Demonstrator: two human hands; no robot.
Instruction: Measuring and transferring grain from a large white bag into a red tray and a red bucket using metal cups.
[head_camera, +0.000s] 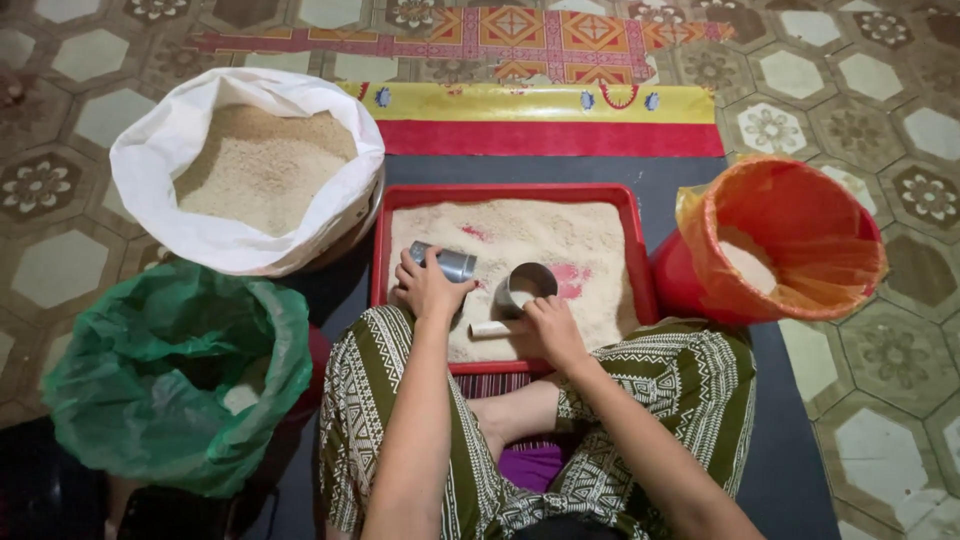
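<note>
I sit cross-legged before a red tray (636, 250) spread with pale rice. My left hand (427, 288) grips a small metal can (447, 263) lying on its side over the rice. A second metal cup (527, 286), open end up, is tilted in the rice at my right hand (552, 328), which holds its lower edge. Between my hands a short white cylinder (492, 329) lies on the rice. Bare red patches of tray bottom show near the cup.
A white sack (160, 175) full of rice stands at the upper left. A green plastic bag (150, 380) sits at the lower left. An orange-lined red bucket (790, 240) with some rice stands at right. A dark mat and patterned tiles lie beneath.
</note>
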